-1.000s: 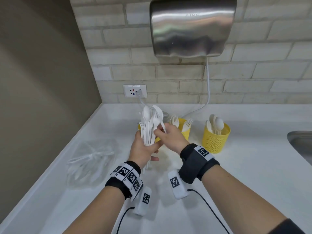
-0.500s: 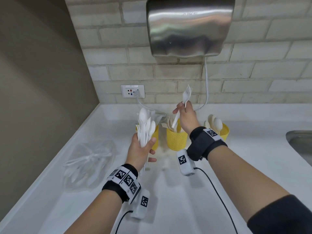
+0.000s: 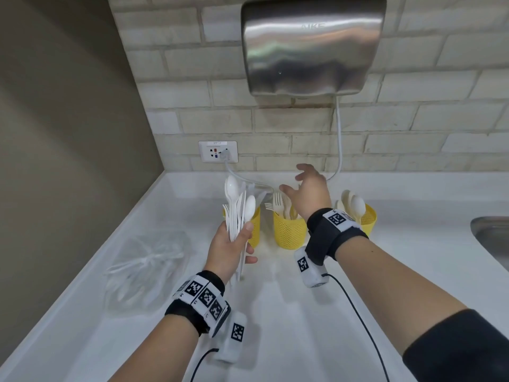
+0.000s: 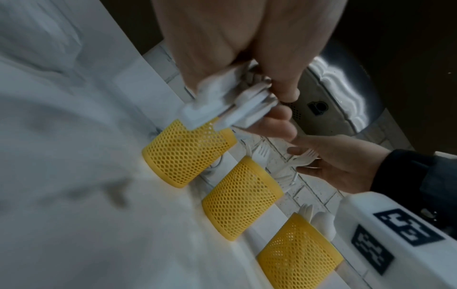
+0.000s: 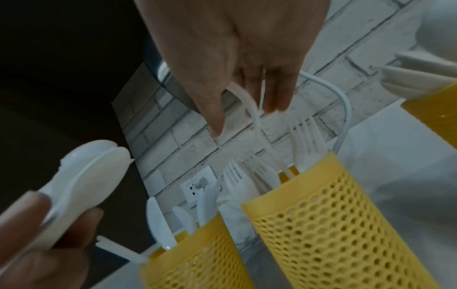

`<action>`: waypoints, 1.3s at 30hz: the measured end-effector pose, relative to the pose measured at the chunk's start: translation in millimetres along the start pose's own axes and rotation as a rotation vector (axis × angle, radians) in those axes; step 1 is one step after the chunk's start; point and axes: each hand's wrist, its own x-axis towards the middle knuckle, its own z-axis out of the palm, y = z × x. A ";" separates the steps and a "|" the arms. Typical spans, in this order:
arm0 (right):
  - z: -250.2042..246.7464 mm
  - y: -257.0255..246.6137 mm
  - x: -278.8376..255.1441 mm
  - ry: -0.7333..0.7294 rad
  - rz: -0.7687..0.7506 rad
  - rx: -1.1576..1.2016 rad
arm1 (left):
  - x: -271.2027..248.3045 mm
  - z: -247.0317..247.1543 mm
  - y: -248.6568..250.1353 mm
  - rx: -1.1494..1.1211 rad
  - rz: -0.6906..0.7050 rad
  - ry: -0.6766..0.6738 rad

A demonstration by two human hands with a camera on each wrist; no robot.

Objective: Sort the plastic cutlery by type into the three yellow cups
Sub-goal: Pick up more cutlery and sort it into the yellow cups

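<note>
having let go of the white plastic fork it carried half a second ago, the right hand (image 3: 308, 188) now hovers over the middle yellow mesh cup (image 3: 289, 230) with fingers spread and empty; in the right wrist view that fork looks to be dropping in among the others. one more piece seems sorted. the left hand (image 3: 228, 246) stays wrapped around an upright bundle of thin white plastic spoons and forks (image 3: 238, 208), just in front of the left yellow mesh cup (image 3: 254, 224) with the knives. the right yellow mesh cup (image 3: 367, 219) has spoons. all three stand in a row on the white counter (image 3: 275, 312).
</note>
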 end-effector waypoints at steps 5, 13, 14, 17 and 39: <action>-1.4 -31.8 -21.5 0.000 -0.235 -0.086 | -1.2 2.5 1.1 -0.019 -0.004 -0.008; 14.4 -53.0 -27.5 -0.531 -0.013 0.349 | -7.4 -1.6 3.9 -0.089 -0.021 -0.005; 16.0 -54.0 -25.4 -0.525 0.010 0.376 | -7.1 -4.1 4.3 -0.088 -0.018 0.000; 20.9 -57.5 -19.4 -0.480 0.072 0.441 | -4.9 -9.9 4.9 -0.089 0.008 0.006; 43.0 -35.4 -22.0 -0.270 -0.162 0.008 | 3.1 -29.4 -6.7 0.041 0.082 0.135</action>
